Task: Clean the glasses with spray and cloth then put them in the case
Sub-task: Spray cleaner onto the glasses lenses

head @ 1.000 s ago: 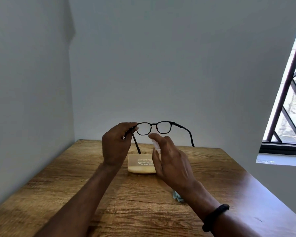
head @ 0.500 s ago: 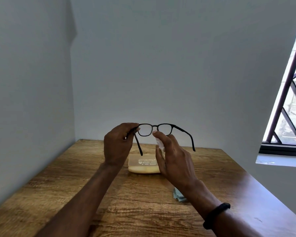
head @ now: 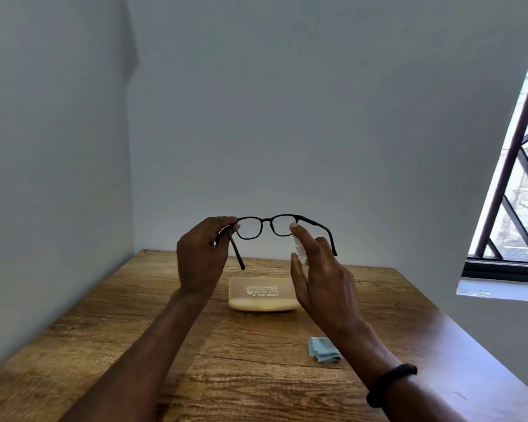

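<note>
Glasses (head: 267, 220) in left hand (head: 200, 257); right hand (head: 323, 287) holds spray (head: 299, 253).

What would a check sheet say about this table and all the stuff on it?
Surface: wooden table, grain showing.
Job's things: black glasses held in the air; small clear spray bottle in hand; cream case and folded blue cloth lying on the table.
Clutter: nothing seen.
Hands: left hand pinches the glasses at one hinge; right hand holds the spray bottle beside a lens.
Cables: nothing seen.
Surroundings: grey walls; barred window at right.
</note>
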